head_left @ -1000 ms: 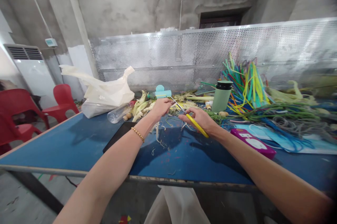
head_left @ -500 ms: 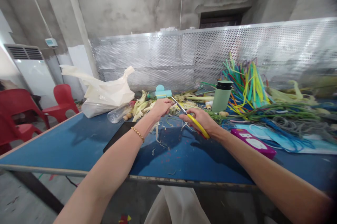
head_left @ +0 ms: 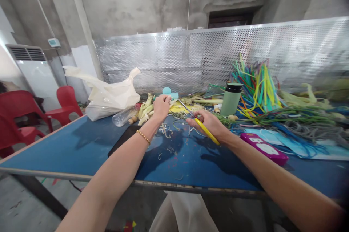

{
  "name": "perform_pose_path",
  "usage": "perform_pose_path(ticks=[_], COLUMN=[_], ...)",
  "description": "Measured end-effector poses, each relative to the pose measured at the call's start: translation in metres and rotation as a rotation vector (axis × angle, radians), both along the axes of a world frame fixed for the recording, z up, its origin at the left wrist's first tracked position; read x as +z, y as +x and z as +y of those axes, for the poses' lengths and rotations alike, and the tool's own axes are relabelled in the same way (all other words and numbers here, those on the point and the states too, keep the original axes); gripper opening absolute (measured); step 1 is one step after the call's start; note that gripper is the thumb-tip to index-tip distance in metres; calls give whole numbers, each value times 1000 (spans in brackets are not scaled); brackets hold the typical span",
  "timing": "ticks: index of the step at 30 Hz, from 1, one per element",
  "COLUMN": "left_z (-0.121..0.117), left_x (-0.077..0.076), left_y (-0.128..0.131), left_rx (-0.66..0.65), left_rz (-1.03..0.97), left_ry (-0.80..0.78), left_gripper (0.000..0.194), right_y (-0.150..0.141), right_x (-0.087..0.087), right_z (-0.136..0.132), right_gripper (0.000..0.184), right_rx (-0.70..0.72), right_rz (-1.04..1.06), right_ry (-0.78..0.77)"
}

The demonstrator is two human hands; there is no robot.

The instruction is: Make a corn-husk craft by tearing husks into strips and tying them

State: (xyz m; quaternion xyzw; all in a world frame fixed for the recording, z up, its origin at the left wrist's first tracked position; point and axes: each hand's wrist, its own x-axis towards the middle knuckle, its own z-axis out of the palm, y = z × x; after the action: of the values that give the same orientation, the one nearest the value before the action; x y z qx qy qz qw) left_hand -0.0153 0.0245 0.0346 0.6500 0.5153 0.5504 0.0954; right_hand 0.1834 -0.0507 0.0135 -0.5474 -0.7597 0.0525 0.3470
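Observation:
My right hand point(head_left: 208, 123) grips a pair of scissors point(head_left: 204, 127) by its yellow handles, the metal blades pointing up and left. My left hand point(head_left: 161, 108) is closed, its fingertips near a light-blue object point(head_left: 172, 96); what it pinches, if anything, I cannot make out. Pale yellow husk-like strips point(head_left: 147, 110) lie just left of that hand. More yellowish plant strips point(head_left: 188, 107) lie beyond the blades. Small pale scraps point(head_left: 166, 132) are scattered on the blue tabletop point(head_left: 185, 166) beneath my hands.
On the left are a white plastic bag point(head_left: 111, 96), a clear bottle point(head_left: 124, 116) and a dark flat object point(head_left: 122, 143). Rightward stand a green tumbler point(head_left: 231, 101), colourful strips point(head_left: 261, 86), tangled cords point(head_left: 302, 130) and a purple box point(head_left: 264, 148). A perforated metal panel point(head_left: 163, 57) runs behind.
My left hand has moved up and slightly left, away from the scissors. My right hand stays almost in place, still gripping the scissors. The view has shifted slightly.

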Motion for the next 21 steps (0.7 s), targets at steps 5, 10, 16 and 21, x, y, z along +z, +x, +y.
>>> perform_pose_path(ticks=[5, 10, 16, 21], left_z=[0, 1, 1, 2], left_x=[-2, -3, -4, -5], left_y=[3, 5, 4, 4], left_rx=[-38, -43, -45, -43], left_rz=[34, 56, 68, 62], left_ry=[1, 7, 22, 26], left_gripper=[27, 26, 26, 25], right_y=[0, 1, 2, 1], right_x=[-2, -1, -1, -1], right_z=[3, 3, 4, 1], right_gripper=[48, 48, 52, 52], right_rx=[8, 12, 35, 43], right_rz=[13, 20, 51, 63], right_ry=[-5, -2, -20, -16])
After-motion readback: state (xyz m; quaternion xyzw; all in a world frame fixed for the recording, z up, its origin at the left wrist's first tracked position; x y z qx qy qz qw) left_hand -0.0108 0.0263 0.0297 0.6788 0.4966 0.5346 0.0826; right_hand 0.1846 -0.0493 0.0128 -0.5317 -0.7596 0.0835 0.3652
